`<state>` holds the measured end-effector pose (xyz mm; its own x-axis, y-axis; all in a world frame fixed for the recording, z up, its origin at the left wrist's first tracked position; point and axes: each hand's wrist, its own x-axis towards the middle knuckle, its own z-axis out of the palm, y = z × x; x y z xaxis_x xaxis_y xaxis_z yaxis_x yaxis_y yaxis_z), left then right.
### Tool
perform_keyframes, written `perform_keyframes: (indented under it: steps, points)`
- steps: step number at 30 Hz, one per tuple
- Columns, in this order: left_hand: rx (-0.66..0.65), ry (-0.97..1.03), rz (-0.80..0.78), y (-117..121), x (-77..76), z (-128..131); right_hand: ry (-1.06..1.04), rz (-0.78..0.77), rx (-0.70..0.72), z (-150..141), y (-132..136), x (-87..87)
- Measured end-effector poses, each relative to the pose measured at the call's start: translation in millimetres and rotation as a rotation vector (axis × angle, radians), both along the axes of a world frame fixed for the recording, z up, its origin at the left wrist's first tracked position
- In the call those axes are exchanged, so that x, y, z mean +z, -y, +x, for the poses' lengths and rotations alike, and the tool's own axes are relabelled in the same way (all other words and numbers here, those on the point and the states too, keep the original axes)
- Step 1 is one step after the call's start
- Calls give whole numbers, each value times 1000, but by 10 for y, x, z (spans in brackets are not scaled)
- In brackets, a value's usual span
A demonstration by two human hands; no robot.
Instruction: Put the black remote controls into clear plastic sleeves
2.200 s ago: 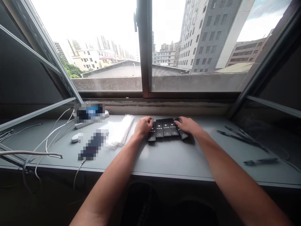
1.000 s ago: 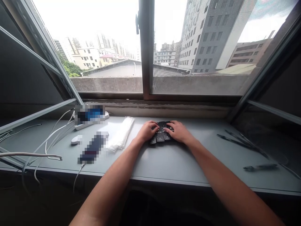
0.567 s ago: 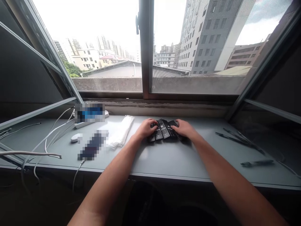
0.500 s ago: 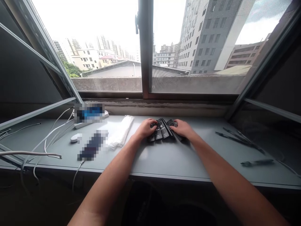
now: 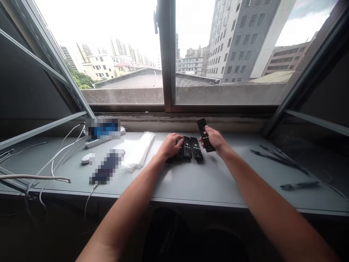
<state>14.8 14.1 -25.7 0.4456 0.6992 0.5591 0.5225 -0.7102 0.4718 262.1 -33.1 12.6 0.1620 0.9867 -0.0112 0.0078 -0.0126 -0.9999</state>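
My right hand (image 5: pixel 216 139) holds a black remote control (image 5: pixel 202 126) up off the table, its button side showing and its top tilted to the left. My left hand (image 5: pixel 169 147) is curled over the left end of a row of black remotes, with its thumb and fingers around the leftmost remote control (image 5: pixel 179 154), which it partly hides. Beside that hand, a middle remote (image 5: pixel 187 148) and a right-hand remote (image 5: pixel 196 149) lie face up on the grey table, a narrow gap between them.
Left of my arms lie white plastic bags (image 5: pixel 140 151), a blurred-out phone (image 5: pixel 107 168) on a cable, a white mouse-like object (image 5: pixel 86 158) and a power strip (image 5: pixel 106 139). Dark cables (image 5: pixel 278 160) and a pen-like item (image 5: pixel 300 185) lie to the right. A window frame (image 5: pixel 169 108) stands behind.
My right hand has lifted the rightmost remote up off the table. The remotes left in the row now lie flatter, with a gap between two of them. My left hand has stayed in place.
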Motion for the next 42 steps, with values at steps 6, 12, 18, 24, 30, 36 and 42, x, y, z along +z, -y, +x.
perform_keyframes:
  steps: [6,12,18,24,30,36,42]
  points:
    - [-1,-16,3,-1,-22,13,-508,-139,357,-147,55,39]
    - [9,-8,-6,27,17,32,-609,-172,352,-269,72,4]
    - [35,14,-18,44,47,56,-702,-137,412,-353,55,-60]
    - [38,30,-8,28,46,44,-699,-85,305,-424,87,-39]
    - [85,7,-4,-16,14,17,-536,59,237,-459,59,-122]
    - [252,-64,8,-36,50,-79,-473,94,203,-465,36,-193]
    - [806,-314,-158,-86,37,-327,-415,55,232,-460,49,-194]
